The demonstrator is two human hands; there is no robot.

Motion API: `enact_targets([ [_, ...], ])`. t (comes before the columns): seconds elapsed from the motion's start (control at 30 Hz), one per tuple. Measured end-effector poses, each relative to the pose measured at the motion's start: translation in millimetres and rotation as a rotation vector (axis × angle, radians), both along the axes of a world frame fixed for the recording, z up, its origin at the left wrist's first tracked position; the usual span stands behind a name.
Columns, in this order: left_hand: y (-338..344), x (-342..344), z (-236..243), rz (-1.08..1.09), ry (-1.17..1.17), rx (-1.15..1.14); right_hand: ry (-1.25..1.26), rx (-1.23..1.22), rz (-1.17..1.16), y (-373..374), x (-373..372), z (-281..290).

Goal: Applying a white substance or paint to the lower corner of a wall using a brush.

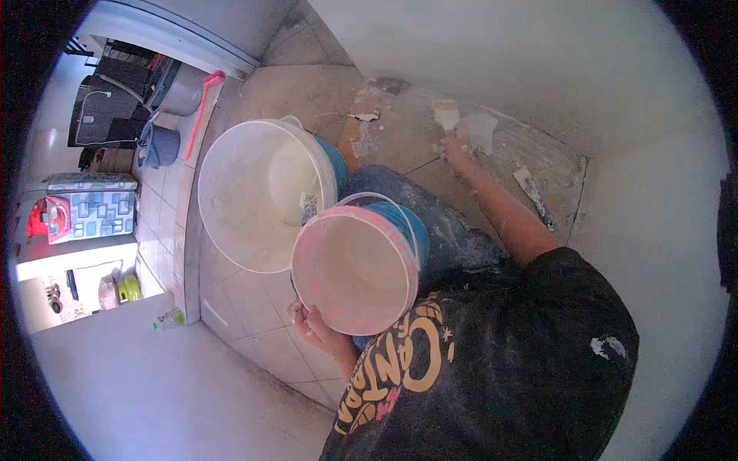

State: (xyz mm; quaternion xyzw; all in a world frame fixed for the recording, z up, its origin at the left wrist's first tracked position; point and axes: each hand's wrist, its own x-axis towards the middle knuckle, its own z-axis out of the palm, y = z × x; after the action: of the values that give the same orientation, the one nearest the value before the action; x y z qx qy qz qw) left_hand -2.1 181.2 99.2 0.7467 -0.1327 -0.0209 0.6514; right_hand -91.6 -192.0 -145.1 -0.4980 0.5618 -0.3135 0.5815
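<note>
A black printed short-sleeved shirt [523,361] is covering the person's torso; beside it, the left hand [319,329] is resting at or just beside the rim of a small round plastic bucket [354,269], blue outside and pink and white inside; I cannot tell whether its fingers are clenching the bucket; a larger round plastic bucket [254,192], with a whitened inside, is standing just beyond; farther out, the right hand [459,154] is apparently grasping a wide, pale-headed flat brush [446,115] low over the floor, its fingers covering the handle; the step in hand seems to be handling this brush, and the next move probably calls for a firm grip and a steady small bucket; a white-smeared narrow tool [533,196] is lying nearby; the beige tiled floor [261,307] is showing pale smears; a plain pale wall [538,61] is rising behind; beyond the doorway, a blue-grey bucket [160,144] is standing.
</note>
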Motion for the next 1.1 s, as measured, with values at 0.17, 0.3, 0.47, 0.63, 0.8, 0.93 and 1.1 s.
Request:
enact_targets([
  [0.17,-5,-2,-1,-0.001,0.050,-0.033,-0.095,-0.007,-0.051,-15,11,21],
  [0.3,-5,-2,-2,0.061,-0.021,0.042,-0.106,-0.201,-0.043,-38,27,12],
  [0.47,-10,-7,11,0.056,0.008,0.001,-0.431,0.187,0.028,-31,48,-7],
  [0.63,-8,-3,4,0.019,-0.011,0.008,0.124,-0.027,0.103,-90,47,-60],
  [0.8,-4,0,3,0.051,-0.050,0.079,-0.440,0.221,-0.085,-72,62,-18],
  [0.93,-2,-2,4,0.122,0.020,-0.038,0.273,-0.362,0.562,-38,68,11],
  [1.1,-2,4,-5,0.054,-0.075,0.053,-0.020,-0.314,0.025,-111,71,-52],
])
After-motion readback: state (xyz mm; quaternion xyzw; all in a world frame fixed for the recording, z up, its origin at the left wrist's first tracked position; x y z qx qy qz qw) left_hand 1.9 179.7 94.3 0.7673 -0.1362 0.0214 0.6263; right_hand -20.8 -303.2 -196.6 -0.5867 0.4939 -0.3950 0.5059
